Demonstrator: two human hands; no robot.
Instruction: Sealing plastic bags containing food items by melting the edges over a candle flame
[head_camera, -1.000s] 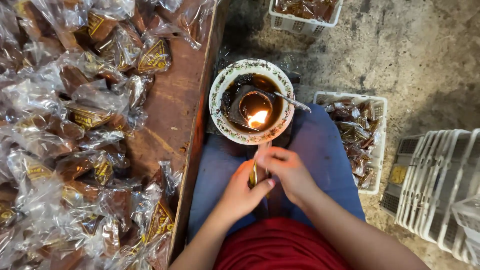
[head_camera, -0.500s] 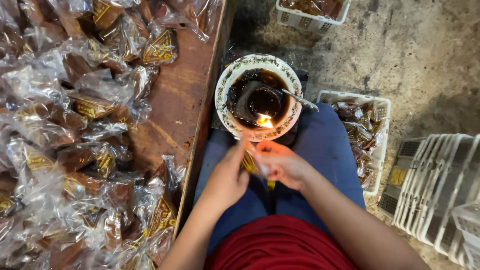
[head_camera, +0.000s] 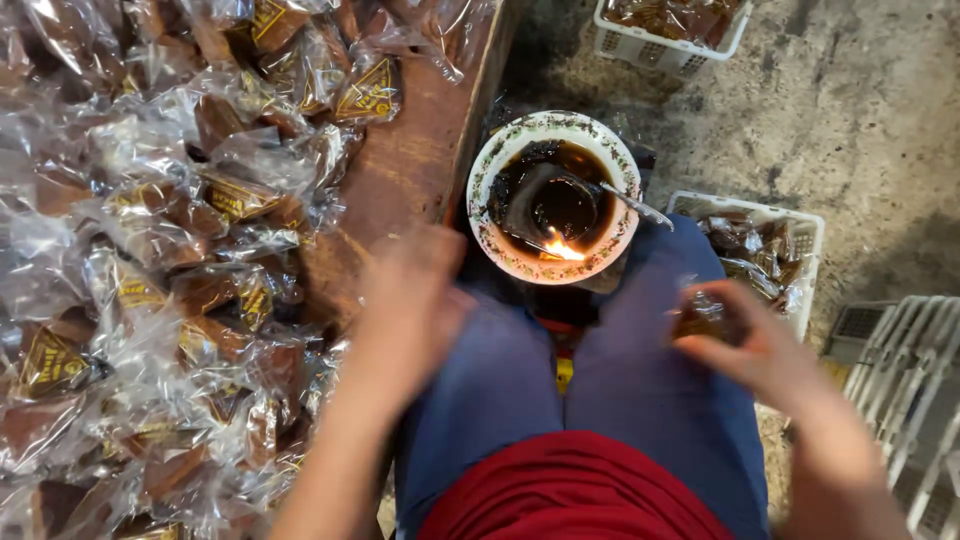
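Counter (head_camera: 410, 170): worn brown wood, long edge running just beside the person's left knee. Most of its surface is buried under a heap of cellophane packets (head_camera: 150, 250), clear crinkled film with yellow triangular labels over dark brown wedge-shaped contents. The pile lies within arm's reach of the left side, which would explain why the left hand is over its near edge.

Floor (head_camera: 820, 120): rough grey concrete, stained.

White plastic baskets: one at the top edge (head_camera: 670, 45), one low at the right knee (head_camera: 790, 225), both lattice-walled and holding more of the same wrapped brown pieces. The right-side basket sits where the right hand can drop into it without reaching. A stack of empty white crates (head_camera: 900, 370) stands further right.

Bowl (head_camera: 552, 196): round, enamel-look, pale rim with a speckled border, wedged between the knees against the counter edge. It holds dark glossy liquid, a metal spoon (head_camera: 640, 207) resting over the rim, and a small open flame (head_camera: 562, 250) at the near side, placed centrally so both hands meet in front of it.

Left hand (head_camera: 410, 305): heavily motion-blurred, above the counter edge; grip state cannot be told, nothing clearly held.

Right hand (head_camera: 745, 345): over the right thigh, near the basket, fingers pinching one small wrapped brown packet (head_camera: 705, 318), film glinting.
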